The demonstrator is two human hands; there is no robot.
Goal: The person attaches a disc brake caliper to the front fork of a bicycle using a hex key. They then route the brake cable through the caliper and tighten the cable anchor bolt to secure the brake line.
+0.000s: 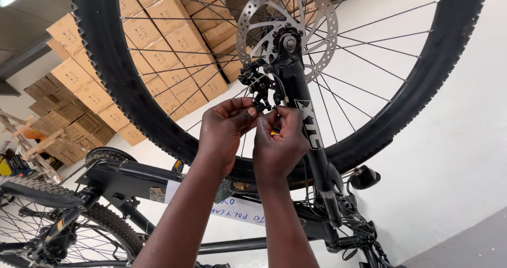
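A: The fingers (248, 115) of the left hand (224, 133) are bunched together, tips pinched on something small and dark right under the brake caliper (257, 83). What it is, I can't make out.

B: And the right hand (279, 144)?

A: Its fingers are curled in too, thumb and forefinger pressed close on a thin part beside the fork leg (306, 120). Whether it's the brake cable they grip, I can't tell. The two hands nearly touch, fingertip to fingertip.

B: Where does the caliper sit?

A: Bolted to the black fork leg, just below the silver disc brake rotor (288, 22), which is fixed at the hub of the front wheel (113, 78). The bicycle is upside down, so that wheel with its knobby tyre stands high in view.

B: Anything else around?

A: The black frame (132, 178) runs across lower left, the rear wheel (31, 215) is at the bottom left corner, and a small black bell (364, 177) hangs near the handlebar end. Behind the spokes, stacked brown cardboard boxes (153, 41) rise against a white wall
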